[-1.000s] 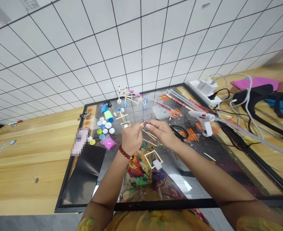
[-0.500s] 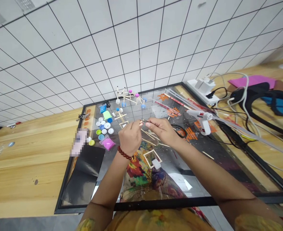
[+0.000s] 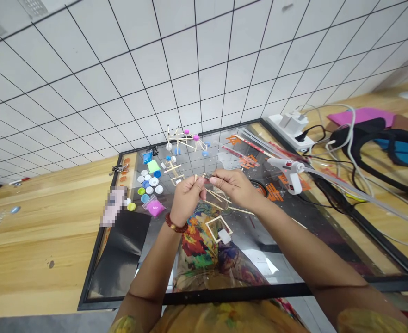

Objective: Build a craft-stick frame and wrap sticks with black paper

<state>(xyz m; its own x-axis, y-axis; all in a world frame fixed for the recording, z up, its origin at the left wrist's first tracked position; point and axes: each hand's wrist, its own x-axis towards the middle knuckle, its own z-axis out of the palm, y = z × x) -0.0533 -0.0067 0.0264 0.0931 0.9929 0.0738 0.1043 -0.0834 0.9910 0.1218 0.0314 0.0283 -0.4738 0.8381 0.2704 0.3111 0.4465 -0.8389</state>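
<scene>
My left hand (image 3: pixel 186 196), with a red bead bracelet at its wrist, is closed with thumb and fingers pinched on a thin wooden stick (image 3: pixel 195 177), only its tip showing. Opposite it, my right hand (image 3: pixel 234 186) pinches a small dark metal tool (image 3: pixel 207 175), whose tip meets my left fingertips. The fingers hide most of the tool, so its exact kind is unclear. Below the hands, a square frame of wooden sticks (image 3: pixel 211 232) lies on the glass with a white block (image 3: pixel 225 236) at its corner. Several loose sticks (image 3: pixel 213 205) lie just under my fingers.
A stick model with coloured round pieces (image 3: pixel 186 139) stands near the tiled wall. Coloured caps (image 3: pixel 149 190) and a bag of pink clay (image 3: pixel 154 208) lie left. At right are a white glue gun (image 3: pixel 289 173), a power strip (image 3: pixel 290 132) with cables, and a black headset (image 3: pixel 360 143).
My left hand has turned, its thumb now showing more, and the stick tip has shifted slightly left. My right hand stays almost in place with the metal tool.
</scene>
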